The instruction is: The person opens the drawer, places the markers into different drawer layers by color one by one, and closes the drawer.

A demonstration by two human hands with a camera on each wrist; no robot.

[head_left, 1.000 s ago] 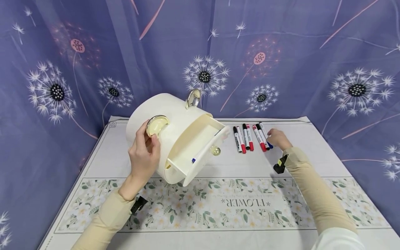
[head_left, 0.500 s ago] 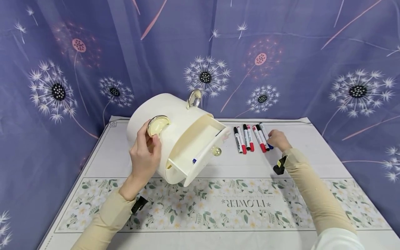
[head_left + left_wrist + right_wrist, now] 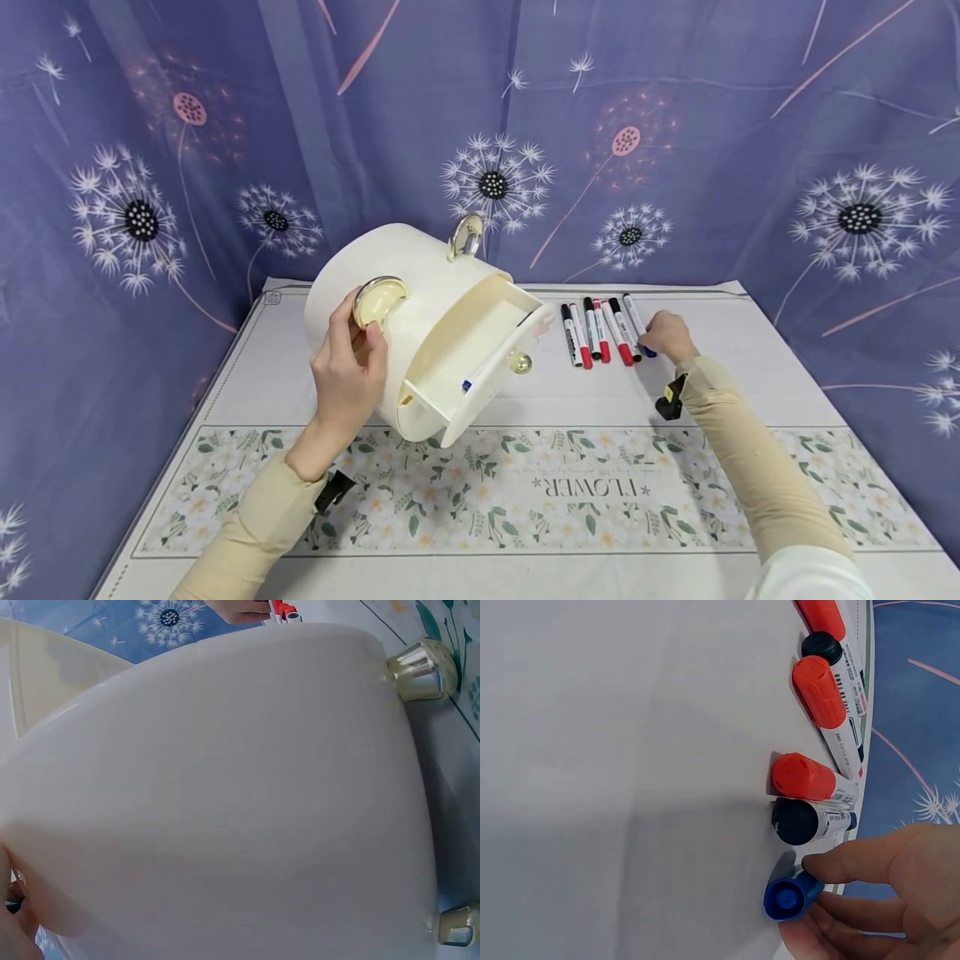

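Note:
My left hand [image 3: 348, 371] grips a gold-rimmed, ear-shaped piece [image 3: 381, 302] on a cream rounded box [image 3: 390, 250], which stands tilted with its drawer [image 3: 457, 350] pulled out. Inside the drawer, a blue tip [image 3: 467, 385] shows beside the front panel. In the left wrist view the box wall fills most of the picture, and only some fingers [image 3: 16, 922] appear at the left edge. At the right, my right hand [image 3: 670, 335] pinches a blue-capped marker [image 3: 791, 896] between thumb and fingers, its cap end close over the white table cover.
Several red-capped and black-capped markers lie in a row, including a red one [image 3: 806, 776] and a black one [image 3: 799, 820] beside the held marker. A gold knob [image 3: 520, 362] juts from the drawer front. A purple curtain [image 3: 390, 108] hangs behind the table.
The red-capped and black-capped markers nearest the right hand have shifted slightly left, widening the gap to the blue-capped one. The left hand and box look unchanged.

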